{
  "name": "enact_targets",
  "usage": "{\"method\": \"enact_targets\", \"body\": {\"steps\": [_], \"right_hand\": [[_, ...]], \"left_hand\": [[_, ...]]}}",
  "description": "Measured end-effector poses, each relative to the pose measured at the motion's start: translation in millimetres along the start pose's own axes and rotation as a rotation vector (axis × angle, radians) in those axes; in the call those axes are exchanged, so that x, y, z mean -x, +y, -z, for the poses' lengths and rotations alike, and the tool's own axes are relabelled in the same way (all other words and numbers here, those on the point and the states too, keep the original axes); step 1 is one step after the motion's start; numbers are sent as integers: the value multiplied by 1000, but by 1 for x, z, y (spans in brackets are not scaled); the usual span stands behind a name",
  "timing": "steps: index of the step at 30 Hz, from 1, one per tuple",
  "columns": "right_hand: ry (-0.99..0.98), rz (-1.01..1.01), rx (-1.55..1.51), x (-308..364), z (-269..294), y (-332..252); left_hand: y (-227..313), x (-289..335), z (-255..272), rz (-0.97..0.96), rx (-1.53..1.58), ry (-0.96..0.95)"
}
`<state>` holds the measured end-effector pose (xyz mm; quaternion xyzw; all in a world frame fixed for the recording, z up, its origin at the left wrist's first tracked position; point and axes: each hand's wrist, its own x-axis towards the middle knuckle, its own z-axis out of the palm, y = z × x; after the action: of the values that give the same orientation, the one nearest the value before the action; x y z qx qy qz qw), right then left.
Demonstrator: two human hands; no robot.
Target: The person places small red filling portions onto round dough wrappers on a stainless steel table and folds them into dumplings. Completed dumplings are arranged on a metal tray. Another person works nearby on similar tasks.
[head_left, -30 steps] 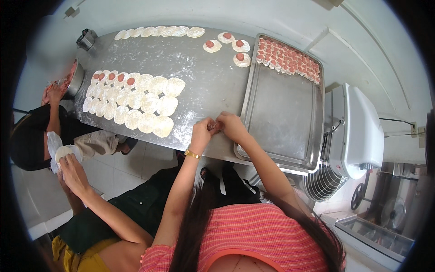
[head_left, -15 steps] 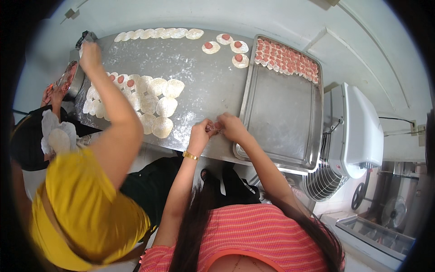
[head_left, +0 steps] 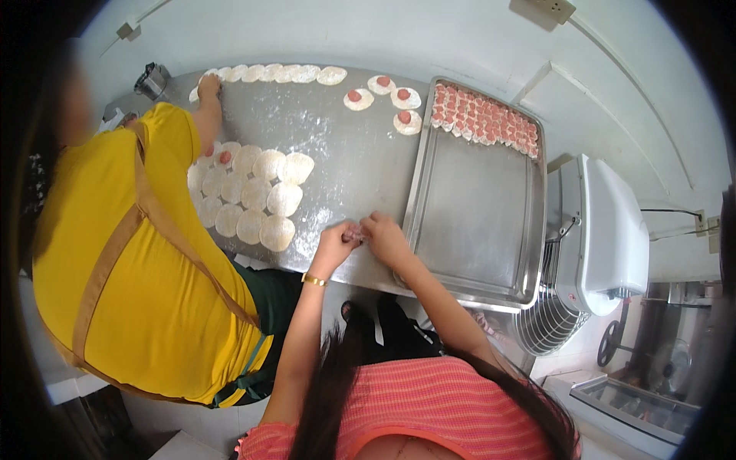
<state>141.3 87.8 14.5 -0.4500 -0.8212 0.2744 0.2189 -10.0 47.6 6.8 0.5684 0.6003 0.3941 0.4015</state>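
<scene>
Over the table [head_left: 360,165], left hand [head_left: 333,247]: pinching the filled wrapper [head_left: 353,235]; light pressure should avoid tearing.
Right hand [head_left: 387,239]: fingertips just beside it, cannot tell if gripping; small, even presses would suit.
Tray [head_left: 475,222]: near the right hand.

Tray [head_left: 475,222]: on the right part of the table [head_left: 341,153]; filled dumplings [head_left: 484,119] in its far end.
Wrapper rows [head_left: 255,196]: on the table's left part.
Four topped wrappers [head_left: 405,97]: left of the tray's far end.
Mixer [head_left: 609,230]: right of the tray.
</scene>
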Motion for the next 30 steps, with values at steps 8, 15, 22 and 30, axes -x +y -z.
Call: {"method": "enact_targets", "body": {"steps": [8,15,22,30], "right_hand": [[288,-243,-519,-3,73,33],[766,-529,-97,-4,179,201],[903,-495,107,-51,200,298],[864,-560,15,-86,191,288]], "left_hand": [[-20,-146,13,94,-195,299],[-24,-290,11,67,-601,463],[-8,-333,-3,197,-607,511],[-27,-333,6,204,-263,511]]}}
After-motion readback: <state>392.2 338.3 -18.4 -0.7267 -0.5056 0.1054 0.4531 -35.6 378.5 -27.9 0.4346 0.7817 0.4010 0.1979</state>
